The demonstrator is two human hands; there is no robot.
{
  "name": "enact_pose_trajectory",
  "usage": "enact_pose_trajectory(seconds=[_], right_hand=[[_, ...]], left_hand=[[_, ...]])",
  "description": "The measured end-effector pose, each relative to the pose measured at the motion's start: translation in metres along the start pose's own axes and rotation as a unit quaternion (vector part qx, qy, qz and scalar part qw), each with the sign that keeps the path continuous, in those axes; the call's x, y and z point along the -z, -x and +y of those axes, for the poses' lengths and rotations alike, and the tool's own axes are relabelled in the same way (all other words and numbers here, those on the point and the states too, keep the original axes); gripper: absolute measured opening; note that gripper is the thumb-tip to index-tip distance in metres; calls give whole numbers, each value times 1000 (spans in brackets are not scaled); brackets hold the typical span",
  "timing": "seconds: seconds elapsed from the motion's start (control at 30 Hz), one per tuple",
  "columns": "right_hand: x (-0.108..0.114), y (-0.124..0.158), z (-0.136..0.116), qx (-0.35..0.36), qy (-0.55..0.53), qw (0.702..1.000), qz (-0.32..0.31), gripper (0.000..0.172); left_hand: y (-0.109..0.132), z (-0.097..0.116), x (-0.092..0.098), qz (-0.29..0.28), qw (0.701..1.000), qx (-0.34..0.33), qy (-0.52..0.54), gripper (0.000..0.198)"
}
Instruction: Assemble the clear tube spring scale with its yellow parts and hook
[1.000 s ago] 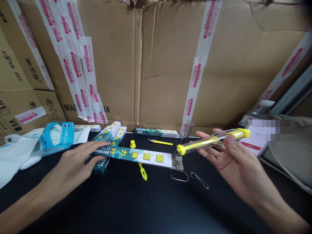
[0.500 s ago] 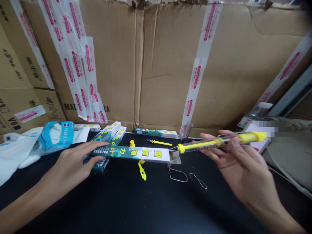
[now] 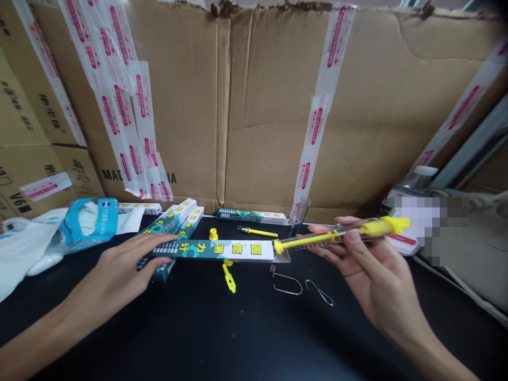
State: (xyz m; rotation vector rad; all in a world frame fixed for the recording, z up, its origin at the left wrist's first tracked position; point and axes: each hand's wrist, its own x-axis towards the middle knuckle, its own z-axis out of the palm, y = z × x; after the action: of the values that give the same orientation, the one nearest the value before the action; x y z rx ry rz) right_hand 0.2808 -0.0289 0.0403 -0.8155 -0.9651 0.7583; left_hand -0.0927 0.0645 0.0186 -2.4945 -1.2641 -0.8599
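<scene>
My right hand (image 3: 373, 270) pinches a clear tube spring scale with yellow ends (image 3: 341, 235), held almost level. Its left yellow tip sits at the open flap of a long teal-and-white box (image 3: 216, 250) lying on the black table (image 3: 222, 333). My left hand (image 3: 119, 270) grips the left end of that box, thumb on one side and fingers on the other. In front of the box lie a yellow plastic piece (image 3: 229, 276) and two bent wire hooks (image 3: 286, 283), (image 3: 319, 292).
More teal boxes (image 3: 174, 219), (image 3: 252, 215), a yellow cap (image 3: 213, 234) and a thin yellow rod (image 3: 257, 232) lie behind. A blue-and-white bag (image 3: 79, 225) is at the left. A taped cardboard wall (image 3: 278, 106) closes the back. A bottle (image 3: 420, 177) stands at right.
My right hand has moved the scale left and levelled it, bringing its yellow tip to the box's open end. My left hand has stayed on the box.
</scene>
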Motion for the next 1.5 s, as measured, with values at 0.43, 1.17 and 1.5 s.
enact_pose_trajectory(seconds=[0.43, 1.17, 1.5], right_hand=[[0, 3, 10, 2, -9, 1000, -6, 19], [-4, 6, 10, -13, 10, 1000, 2, 21], [-4, 8, 10, -18, -9, 1000, 18, 20]], left_hand=[[-6, 5, 8, 12, 998, -36, 45, 36], [-6, 5, 6, 51, 999, 7, 12, 34], [-9, 13, 13, 74, 996, 46, -2, 38]])
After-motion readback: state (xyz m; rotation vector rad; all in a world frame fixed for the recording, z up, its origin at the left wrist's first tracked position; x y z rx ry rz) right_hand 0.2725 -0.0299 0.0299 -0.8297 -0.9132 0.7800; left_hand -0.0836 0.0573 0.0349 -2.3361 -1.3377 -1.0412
